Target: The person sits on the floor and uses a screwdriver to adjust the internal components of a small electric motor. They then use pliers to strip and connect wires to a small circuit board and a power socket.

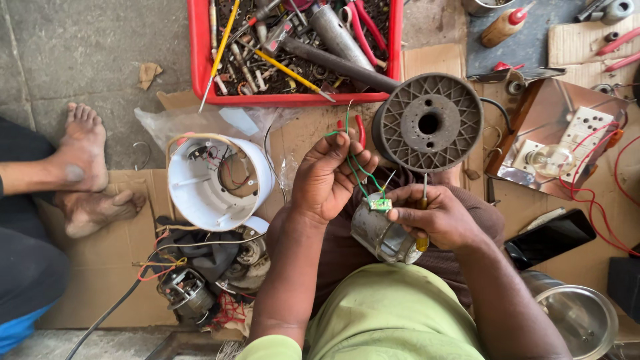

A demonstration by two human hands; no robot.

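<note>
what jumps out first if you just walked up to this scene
The two hands at centre: the left hand pinches thin green wires, and the right hand holds a small green board on a metal can. Behind them lies a red tray full of tools, with a grey spool to its right.

Small green circuit board (380, 204): rectangular, lying flat atop metal cylinder, pinched at right edge by right hand (437, 217) fingertips. Thin green wires (357, 170): run from board upward, looped across left hand (330, 177) fingers, one strand arcing toward red-tipped lead above. Grey metal cylinder (381, 235): dull, scuffed motor-like housing, tilted, resting on lap between both hands. Yellow-handled tool (424, 200): slim shaft upright, gripped in right hand, handle end emerging below palm.
</note>
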